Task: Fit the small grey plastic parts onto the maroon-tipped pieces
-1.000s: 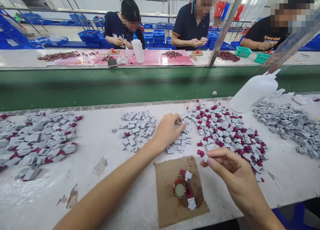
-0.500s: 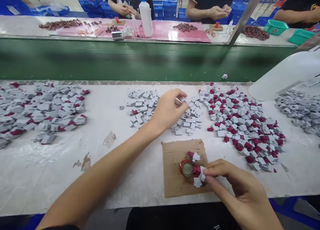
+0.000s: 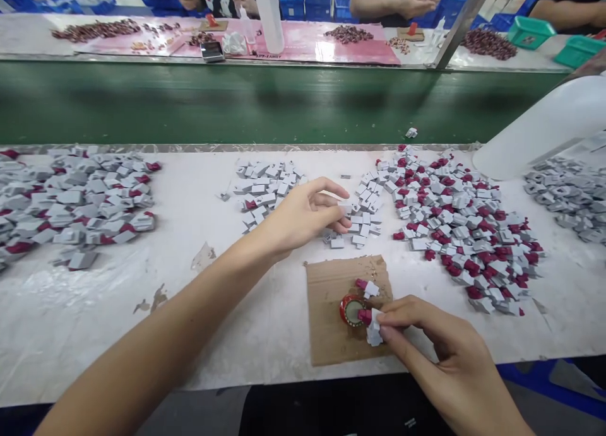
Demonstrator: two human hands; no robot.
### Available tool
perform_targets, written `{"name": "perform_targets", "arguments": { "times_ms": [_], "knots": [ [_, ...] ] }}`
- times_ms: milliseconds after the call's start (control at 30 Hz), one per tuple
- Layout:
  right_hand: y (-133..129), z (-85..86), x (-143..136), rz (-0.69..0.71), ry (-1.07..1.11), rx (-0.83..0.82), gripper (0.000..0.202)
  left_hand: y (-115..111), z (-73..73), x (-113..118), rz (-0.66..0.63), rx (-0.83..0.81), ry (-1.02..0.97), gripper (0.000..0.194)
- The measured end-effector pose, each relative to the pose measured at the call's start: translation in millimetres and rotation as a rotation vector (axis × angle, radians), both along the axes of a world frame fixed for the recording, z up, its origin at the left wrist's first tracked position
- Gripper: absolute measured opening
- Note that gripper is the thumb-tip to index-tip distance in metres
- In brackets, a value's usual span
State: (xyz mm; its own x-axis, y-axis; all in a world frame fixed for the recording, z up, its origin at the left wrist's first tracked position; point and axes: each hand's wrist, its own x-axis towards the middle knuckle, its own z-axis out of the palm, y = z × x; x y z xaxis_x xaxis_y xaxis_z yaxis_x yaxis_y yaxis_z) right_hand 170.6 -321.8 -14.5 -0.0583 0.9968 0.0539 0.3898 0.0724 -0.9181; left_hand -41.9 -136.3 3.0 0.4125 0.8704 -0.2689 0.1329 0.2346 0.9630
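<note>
My right hand [image 3: 438,351] pinches a grey-and-maroon plastic piece [image 3: 374,322] between thumb and forefinger. Its maroon end is over a red bottle cap [image 3: 349,310], which lies hollow side up on a cardboard square [image 3: 329,335]. Another grey-and-maroon piece [image 3: 370,289] rests on the cardboard just beyond the cap. At the near edge of a pile of small grey blocks [image 3: 267,178], my left hand [image 3: 312,214] has its fingertips closed on one grey block [image 3: 348,206], partly hidden by the fingers.
Grey-and-maroon pieces form a large heap [image 3: 468,228] on the right, with more grey parts [image 3: 568,196] beyond. Another heap [image 3: 80,202] lies left. A white container [image 3: 540,133] leans at right. Behind a green divider [image 3: 199,101], other people's hands work at another table.
My left hand has drawn slightly back toward me with the grey block at its fingertips. My right hand has moved the maroon end left, over the cap. The whole view has shifted a little.
</note>
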Motion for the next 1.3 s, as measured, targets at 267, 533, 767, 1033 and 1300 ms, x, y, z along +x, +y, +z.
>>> {"name": "perform_targets", "arguments": {
  "times_ms": [267, 533, 767, 1033, 1300],
  "knots": [
    [1, 0.7, 4, -0.024, 0.107, -0.076, 0.007, -11, -2.7, -14, -0.037, 0.078, 0.101, 0.024],
    [47, -3.3, 11, -0.265, 0.784, -0.18, 0.008, -22, 5.7, -8, -0.006, 0.234, -0.007, 0.018],
    [71, 2.3, -1, -0.282, 1.139, -0.285, 0.02, -21, 7.7, 7, 0.084, 0.107, -0.268, 0.029],
    [74, -7.1, 1, -0.267, 1.187, -0.332, 0.02, -27, 1.8, 9, 0.117, 0.059, -0.103, 0.035],
    [78, -13.0, 0, -0.269, 1.001, -0.258, 0.021, -26, -2.8, 8, 0.049, -0.092, -0.101, 0.031]
  ]
}}
